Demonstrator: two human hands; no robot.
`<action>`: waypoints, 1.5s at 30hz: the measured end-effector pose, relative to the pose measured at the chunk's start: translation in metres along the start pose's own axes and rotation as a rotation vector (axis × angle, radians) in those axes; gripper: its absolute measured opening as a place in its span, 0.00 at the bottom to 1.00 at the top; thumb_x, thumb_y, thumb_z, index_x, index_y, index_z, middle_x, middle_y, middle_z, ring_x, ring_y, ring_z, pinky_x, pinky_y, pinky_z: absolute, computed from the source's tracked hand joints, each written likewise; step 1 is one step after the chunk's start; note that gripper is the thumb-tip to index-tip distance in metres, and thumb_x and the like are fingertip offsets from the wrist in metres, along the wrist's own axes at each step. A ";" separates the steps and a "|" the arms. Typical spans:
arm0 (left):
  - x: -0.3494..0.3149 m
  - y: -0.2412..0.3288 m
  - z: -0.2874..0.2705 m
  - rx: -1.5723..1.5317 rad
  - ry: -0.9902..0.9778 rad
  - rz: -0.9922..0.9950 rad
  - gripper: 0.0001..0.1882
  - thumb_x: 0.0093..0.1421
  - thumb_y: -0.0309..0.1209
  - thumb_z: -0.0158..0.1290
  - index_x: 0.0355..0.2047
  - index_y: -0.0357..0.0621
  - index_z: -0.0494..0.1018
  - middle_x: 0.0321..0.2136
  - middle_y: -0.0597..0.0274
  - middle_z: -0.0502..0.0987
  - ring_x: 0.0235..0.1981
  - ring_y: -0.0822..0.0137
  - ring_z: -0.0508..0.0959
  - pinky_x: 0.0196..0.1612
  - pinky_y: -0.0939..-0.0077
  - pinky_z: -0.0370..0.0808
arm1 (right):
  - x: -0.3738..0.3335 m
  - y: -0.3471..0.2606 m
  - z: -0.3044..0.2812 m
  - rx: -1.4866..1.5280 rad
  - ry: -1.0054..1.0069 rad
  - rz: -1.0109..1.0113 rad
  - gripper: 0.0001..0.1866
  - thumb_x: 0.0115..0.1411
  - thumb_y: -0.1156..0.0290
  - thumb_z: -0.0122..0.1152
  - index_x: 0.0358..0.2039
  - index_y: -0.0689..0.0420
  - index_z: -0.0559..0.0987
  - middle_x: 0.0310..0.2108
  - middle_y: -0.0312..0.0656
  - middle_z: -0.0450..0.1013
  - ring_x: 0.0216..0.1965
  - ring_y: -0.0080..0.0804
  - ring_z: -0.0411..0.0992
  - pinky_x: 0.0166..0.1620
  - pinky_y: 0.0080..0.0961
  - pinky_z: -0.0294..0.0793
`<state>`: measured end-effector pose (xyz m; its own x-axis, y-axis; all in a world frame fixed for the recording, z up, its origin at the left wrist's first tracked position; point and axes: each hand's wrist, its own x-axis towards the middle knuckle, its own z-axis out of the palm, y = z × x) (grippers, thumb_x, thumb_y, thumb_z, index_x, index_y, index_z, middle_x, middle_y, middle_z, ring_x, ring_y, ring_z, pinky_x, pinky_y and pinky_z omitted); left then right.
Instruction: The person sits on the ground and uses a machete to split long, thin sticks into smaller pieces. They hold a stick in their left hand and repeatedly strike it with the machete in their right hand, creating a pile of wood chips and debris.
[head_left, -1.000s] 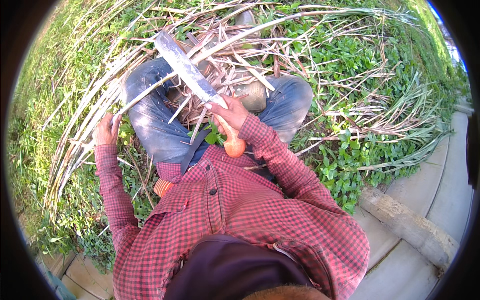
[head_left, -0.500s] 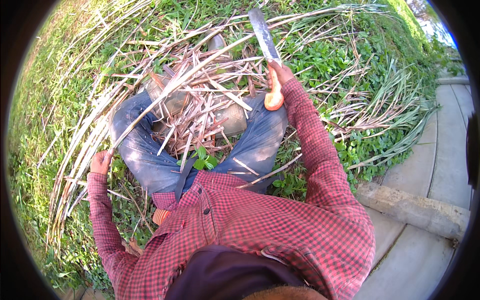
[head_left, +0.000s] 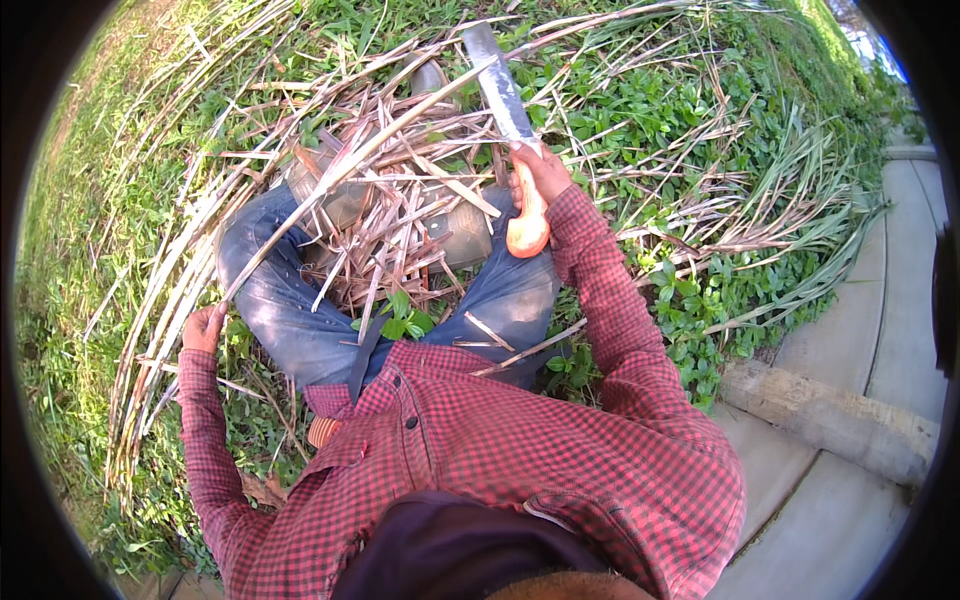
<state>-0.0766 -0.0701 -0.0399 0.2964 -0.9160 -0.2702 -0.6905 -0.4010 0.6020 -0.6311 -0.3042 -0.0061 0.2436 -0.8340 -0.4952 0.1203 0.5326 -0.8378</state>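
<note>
My left hand [head_left: 203,328] is closed around the near end of a long pale stalk [head_left: 345,166], left of my left knee. The stalk slants up over my leg and the chopped pieces toward the far right. My right hand [head_left: 543,174] grips the orange handle of a machete [head_left: 503,96] above my right knee. Its flat grey blade points away from me and crosses the stalk in view; I cannot tell whether they touch. Between my bent legs lies a heap of short split pieces [head_left: 398,225], brownish and pale, partly covering my boots.
Long dry stalks [head_left: 165,280] lie in a curved bundle on the grass at my left. Leafy cut stalks [head_left: 770,225] spread on the right. Beyond them are grey concrete slabs [head_left: 835,310] and a concrete beam [head_left: 830,415]. A few loose pieces rest on my right thigh.
My right hand and the machete have moved left and a little nearer to me, bringing the blade across the stalk. My left hand keeps its hold and has hardly moved.
</note>
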 end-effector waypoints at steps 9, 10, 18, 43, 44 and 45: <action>-0.012 0.008 0.001 0.051 0.028 -0.035 0.25 0.55 0.47 0.49 0.12 0.42 0.62 0.09 0.70 0.59 0.14 0.75 0.57 0.19 0.76 0.55 | -0.065 0.045 0.118 -0.121 -0.430 0.160 0.19 0.54 0.56 0.55 0.37 0.59 0.67 0.16 0.35 0.65 0.14 0.21 0.66 0.15 0.19 0.67; -0.017 0.017 0.001 0.104 0.052 -0.034 0.25 0.54 0.49 0.49 0.12 0.41 0.63 0.09 0.68 0.60 0.13 0.74 0.58 0.19 0.75 0.56 | -0.054 0.035 0.106 -0.086 -0.342 0.103 0.18 0.54 0.58 0.55 0.37 0.58 0.67 0.15 0.35 0.64 0.12 0.23 0.66 0.14 0.21 0.67; -0.034 0.066 0.003 0.548 0.279 0.089 0.22 0.53 0.52 0.47 0.22 0.45 0.70 0.14 0.52 0.69 0.17 0.55 0.70 0.22 0.64 0.64 | 0.029 -0.031 -0.021 -0.039 0.245 0.009 0.21 0.51 0.54 0.57 0.31 0.61 0.67 0.15 0.41 0.66 0.11 0.31 0.65 0.15 0.28 0.68; -0.003 0.022 -0.019 -0.249 -0.335 -0.238 0.27 0.57 0.54 0.42 0.11 0.47 0.62 0.05 0.73 0.56 0.07 0.78 0.53 0.12 0.82 0.49 | 0.047 -0.005 -0.004 0.112 -0.043 0.047 0.17 0.51 0.57 0.58 0.30 0.56 0.67 0.14 0.40 0.64 0.11 0.29 0.64 0.14 0.27 0.66; -0.001 0.054 -0.033 -0.283 -0.441 -0.375 0.27 0.57 0.54 0.42 0.12 0.47 0.61 0.05 0.73 0.55 0.05 0.78 0.51 0.10 0.82 0.47 | 0.032 0.009 0.014 -0.008 0.000 0.047 0.15 0.52 0.58 0.58 0.29 0.55 0.66 0.14 0.39 0.64 0.10 0.27 0.63 0.13 0.25 0.66; 0.000 0.071 -0.041 -0.317 -0.539 -0.522 0.27 0.56 0.55 0.42 0.12 0.48 0.61 0.05 0.73 0.55 0.04 0.78 0.50 0.09 0.83 0.46 | 0.020 0.028 0.030 -0.042 -0.152 0.058 0.16 0.52 0.58 0.58 0.30 0.56 0.66 0.13 0.38 0.64 0.09 0.27 0.63 0.12 0.23 0.65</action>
<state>-0.0988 -0.0986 0.0332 0.1142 -0.5131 -0.8507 -0.3077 -0.8325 0.4608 -0.5935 -0.3016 -0.0325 0.3917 -0.7691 -0.5051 0.0620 0.5697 -0.8195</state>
